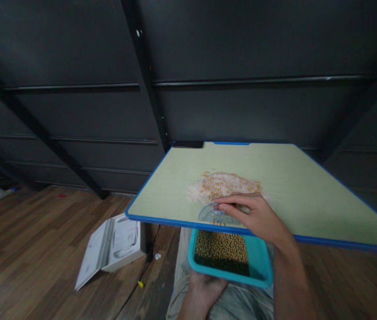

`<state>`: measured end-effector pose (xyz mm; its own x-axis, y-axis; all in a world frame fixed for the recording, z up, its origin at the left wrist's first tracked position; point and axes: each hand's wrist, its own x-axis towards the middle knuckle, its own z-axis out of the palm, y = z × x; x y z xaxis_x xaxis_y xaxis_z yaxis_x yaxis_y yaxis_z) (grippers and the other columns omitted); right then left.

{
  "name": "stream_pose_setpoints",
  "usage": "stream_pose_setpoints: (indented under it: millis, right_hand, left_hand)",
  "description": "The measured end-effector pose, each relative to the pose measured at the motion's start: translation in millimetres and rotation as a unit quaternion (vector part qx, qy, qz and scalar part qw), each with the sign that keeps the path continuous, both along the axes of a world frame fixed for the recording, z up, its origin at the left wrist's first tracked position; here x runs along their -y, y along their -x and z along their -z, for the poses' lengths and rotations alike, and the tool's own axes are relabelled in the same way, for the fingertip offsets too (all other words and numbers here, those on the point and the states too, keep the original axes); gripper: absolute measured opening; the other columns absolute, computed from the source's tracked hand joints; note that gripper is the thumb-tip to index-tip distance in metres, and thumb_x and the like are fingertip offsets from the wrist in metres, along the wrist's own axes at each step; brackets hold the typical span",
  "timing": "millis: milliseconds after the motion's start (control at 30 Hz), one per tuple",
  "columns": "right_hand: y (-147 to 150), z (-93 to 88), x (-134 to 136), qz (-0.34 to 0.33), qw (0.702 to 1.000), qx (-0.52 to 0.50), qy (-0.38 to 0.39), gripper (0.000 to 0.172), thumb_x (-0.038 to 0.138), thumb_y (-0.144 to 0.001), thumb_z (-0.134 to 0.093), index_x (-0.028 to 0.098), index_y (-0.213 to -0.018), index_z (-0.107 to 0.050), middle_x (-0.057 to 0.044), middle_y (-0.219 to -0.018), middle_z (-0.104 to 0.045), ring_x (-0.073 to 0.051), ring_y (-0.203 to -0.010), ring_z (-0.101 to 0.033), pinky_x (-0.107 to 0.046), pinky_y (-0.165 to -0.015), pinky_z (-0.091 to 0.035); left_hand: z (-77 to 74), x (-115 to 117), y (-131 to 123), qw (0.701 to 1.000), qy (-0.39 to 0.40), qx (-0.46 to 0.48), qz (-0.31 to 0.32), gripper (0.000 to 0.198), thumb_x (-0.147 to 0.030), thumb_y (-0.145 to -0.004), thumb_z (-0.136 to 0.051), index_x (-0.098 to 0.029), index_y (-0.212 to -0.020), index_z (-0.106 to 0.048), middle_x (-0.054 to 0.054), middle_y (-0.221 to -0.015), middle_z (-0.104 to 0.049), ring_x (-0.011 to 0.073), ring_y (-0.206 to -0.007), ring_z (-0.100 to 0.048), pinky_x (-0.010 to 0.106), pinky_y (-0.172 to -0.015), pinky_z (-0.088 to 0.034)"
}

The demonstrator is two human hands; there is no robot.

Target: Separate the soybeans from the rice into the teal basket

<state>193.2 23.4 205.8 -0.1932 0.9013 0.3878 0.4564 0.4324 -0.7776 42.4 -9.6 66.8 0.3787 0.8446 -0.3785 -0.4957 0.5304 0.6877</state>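
Note:
My right hand [246,210] pinches a clear plastic protractor [210,213] that lies on the table near its front edge. A few soybeans [217,224] sit by the protractor's straight side at the blue rim. Just beyond is a mixed pile of white rice-like grains and yellow soybeans [223,183]. Below the table edge, my left hand [204,286] holds a turquoise plastic tub [261,262] from underneath, its fingers hidden under the base. Soybeans [223,249] fill the left and middle of the tub; the right end shows bare plastic.
The pale green tabletop [308,200] has a blue rim. A flat black object [188,144] lies at its far left corner, against a dark panelled wall [241,53]. On the wooden floor stand an open white box [125,240] and a dark cable [141,271].

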Motion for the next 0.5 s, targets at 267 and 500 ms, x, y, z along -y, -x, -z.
stream_pose_setpoints:
  millis: [267, 500]
  right_hand:
    - [-0.8, 1.8, -0.7, 0.0, 1.0, 0.001, -0.003, 0.018, 0.029, -0.089, -0.062, 0.031, -0.101, -0.075, 0.003, -0.102, -0.076, -0.017, -0.094, -0.07, -0.031, -0.086, -0.054]
    - [-0.5, 1.5, -1.8, 0.0, 1.0, 0.002, 0.004, 0.018, 0.031, -0.089, -0.062, 0.03, -0.1, -0.076, 0.002, -0.102, -0.076, -0.018, -0.094, -0.07, -0.032, -0.086, -0.055]
  left_hand:
    - [6.5, 1.4, 3.2, 0.992, 0.032, 0.113, 0.043, 0.054, -0.057, -0.061, -0.07, -0.03, -0.107, -0.067, 0.005, -0.103, -0.078, 0.0329, -0.117, -0.061, 0.05, -0.108, -0.043]
    - [11.9, 1.1, 3.2, 0.991, 0.049, 0.124, 0.023, 0.05, -0.058, -0.062, -0.068, -0.03, -0.103, -0.069, 0.005, -0.094, -0.08, 0.032, -0.118, -0.061, 0.05, -0.108, -0.044]
